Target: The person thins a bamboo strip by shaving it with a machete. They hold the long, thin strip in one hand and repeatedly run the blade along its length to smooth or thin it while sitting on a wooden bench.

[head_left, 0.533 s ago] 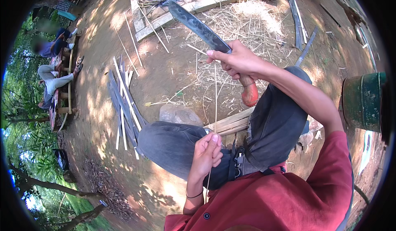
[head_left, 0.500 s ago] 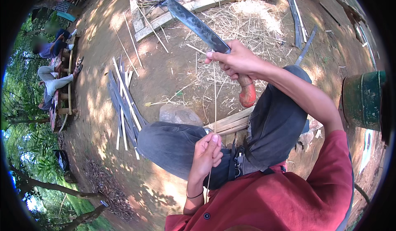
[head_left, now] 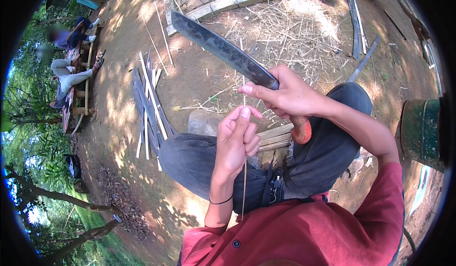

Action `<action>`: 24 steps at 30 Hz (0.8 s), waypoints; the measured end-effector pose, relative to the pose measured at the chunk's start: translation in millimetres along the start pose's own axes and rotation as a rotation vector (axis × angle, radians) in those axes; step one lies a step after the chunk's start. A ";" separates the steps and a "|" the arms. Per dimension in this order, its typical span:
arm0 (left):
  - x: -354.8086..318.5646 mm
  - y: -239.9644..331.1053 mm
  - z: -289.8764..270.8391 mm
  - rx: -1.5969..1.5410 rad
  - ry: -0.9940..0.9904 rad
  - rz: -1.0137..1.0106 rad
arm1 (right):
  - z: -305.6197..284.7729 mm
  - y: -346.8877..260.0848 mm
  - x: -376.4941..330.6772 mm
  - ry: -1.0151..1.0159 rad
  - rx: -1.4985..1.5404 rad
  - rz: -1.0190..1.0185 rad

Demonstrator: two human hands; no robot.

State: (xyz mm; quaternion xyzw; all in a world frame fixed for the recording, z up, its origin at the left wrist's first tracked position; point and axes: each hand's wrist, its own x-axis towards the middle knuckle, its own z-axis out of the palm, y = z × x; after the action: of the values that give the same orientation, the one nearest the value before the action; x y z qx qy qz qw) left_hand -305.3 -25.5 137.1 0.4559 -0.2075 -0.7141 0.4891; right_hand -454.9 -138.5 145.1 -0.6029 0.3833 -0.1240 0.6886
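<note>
A machete (head_left: 223, 50) with a broad dark blade and a reddish wooden handle is gripped in my right hand (head_left: 292, 93). Its blade points up and to the left. My left hand (head_left: 237, 135) pinches a thin strip of split wood or bamboo (head_left: 244, 180) between thumb and fingers, just below my right hand. The strip runs roughly upright, from near my shirt up past the left hand to the blade by my right thumb. Whether the edge touches the strip is hard to tell.
Dark and pale split strips (head_left: 149, 100) lie in a pile to the left. Shavings (head_left: 299, 33) cover the ground ahead, before a curved stone border (head_left: 247, 2). A stone (head_left: 203, 122) sits by my left knee. A green drum (head_left: 420, 133) stands right. Two people sit on a bench far left.
My left hand has slid up along the strip toward my right hand. The machete has dropped slightly and its blade lies flatter, and the whole view has shifted a little.
</note>
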 end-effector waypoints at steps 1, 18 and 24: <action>1.4 1.9 -0.1 0.007 0.008 0.007 | -2.1 4.0 -0.6 0.012 -0.074 0.008; -6.9 8.0 -23.0 -0.296 -0.202 -0.169 | -7.5 38.2 4.9 0.504 -1.113 -0.341; -14.2 5.9 -29.6 -0.318 -0.250 -0.173 | -45.6 30.9 26.0 0.678 -0.954 -0.351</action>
State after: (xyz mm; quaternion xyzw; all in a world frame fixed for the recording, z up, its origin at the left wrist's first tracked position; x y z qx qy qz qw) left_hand -275.5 -11.0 133.1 0.2973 -0.1115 -0.8279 0.4623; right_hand -477.2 -181.0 107.7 -0.8259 0.4895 -0.2353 0.1514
